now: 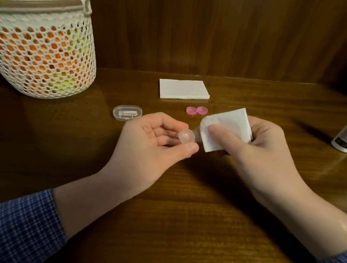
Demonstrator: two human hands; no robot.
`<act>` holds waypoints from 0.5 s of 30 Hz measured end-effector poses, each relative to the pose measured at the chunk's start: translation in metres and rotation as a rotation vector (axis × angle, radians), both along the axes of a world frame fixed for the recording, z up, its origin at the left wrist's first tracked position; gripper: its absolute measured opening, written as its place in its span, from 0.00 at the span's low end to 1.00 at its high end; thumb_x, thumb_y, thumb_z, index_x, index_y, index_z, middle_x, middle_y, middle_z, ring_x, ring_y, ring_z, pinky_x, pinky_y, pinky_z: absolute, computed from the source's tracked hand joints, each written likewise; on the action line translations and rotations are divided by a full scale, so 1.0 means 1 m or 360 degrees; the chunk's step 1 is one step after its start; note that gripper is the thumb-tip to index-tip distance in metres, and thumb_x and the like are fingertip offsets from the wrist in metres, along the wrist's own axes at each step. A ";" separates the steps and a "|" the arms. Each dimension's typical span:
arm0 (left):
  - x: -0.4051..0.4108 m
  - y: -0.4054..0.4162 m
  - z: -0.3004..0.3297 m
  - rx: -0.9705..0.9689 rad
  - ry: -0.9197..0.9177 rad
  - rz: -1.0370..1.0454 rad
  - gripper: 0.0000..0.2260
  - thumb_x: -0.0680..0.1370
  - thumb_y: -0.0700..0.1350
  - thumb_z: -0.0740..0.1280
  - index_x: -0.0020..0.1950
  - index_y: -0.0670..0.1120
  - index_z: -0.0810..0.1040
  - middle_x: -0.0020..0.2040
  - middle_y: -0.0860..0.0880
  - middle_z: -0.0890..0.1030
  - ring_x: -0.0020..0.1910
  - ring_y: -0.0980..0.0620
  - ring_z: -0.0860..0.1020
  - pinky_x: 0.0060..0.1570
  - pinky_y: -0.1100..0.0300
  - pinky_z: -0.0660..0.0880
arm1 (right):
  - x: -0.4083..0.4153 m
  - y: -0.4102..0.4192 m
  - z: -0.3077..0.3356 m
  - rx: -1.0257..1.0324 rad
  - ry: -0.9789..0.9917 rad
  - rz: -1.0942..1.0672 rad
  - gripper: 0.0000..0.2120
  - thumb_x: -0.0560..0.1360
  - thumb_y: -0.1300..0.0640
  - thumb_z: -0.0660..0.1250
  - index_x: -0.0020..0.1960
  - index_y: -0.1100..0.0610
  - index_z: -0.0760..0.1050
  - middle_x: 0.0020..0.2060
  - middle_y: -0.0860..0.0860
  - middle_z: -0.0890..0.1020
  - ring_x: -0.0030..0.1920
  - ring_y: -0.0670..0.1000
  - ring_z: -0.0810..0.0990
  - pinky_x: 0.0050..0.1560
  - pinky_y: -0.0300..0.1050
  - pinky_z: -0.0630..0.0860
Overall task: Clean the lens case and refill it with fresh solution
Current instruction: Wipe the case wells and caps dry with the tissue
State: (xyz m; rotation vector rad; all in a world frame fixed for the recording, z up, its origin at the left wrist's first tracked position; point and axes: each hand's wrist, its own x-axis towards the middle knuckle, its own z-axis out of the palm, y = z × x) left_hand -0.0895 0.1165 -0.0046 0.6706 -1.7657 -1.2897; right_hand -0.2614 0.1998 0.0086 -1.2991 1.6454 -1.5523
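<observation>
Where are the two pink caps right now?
The pink caps lie side by side on the table, just in front of the tissue stack, behind the tissue.

This looks like a home, a private corner rather than a workplace. The dark wooden bench [178,211] backs onto wood panelling [185,19] of the same warm brown. Left of the bench's middle stands a white perforated plastic basket [37,50], of the household kind, with orange and yellow-green contents showing through its holes. Behind the basket rises the panelling.
</observation>
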 end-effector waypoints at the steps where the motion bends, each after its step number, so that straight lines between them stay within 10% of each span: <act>1: -0.001 0.001 0.000 -0.0052 -0.0034 -0.0007 0.14 0.70 0.35 0.78 0.51 0.48 0.84 0.47 0.53 0.88 0.48 0.54 0.87 0.44 0.62 0.83 | 0.000 0.000 0.000 -0.0035 0.0088 0.0006 0.01 0.77 0.52 0.74 0.48 0.48 0.84 0.44 0.46 0.86 0.46 0.47 0.85 0.37 0.37 0.81; 15: 0.002 -0.002 0.001 -0.0018 -0.0112 -0.0174 0.16 0.66 0.41 0.78 0.52 0.47 0.84 0.47 0.50 0.88 0.47 0.51 0.88 0.45 0.57 0.84 | -0.011 0.003 0.005 0.0143 0.0419 0.0293 0.03 0.76 0.57 0.74 0.43 0.52 0.84 0.36 0.52 0.84 0.31 0.48 0.80 0.27 0.37 0.73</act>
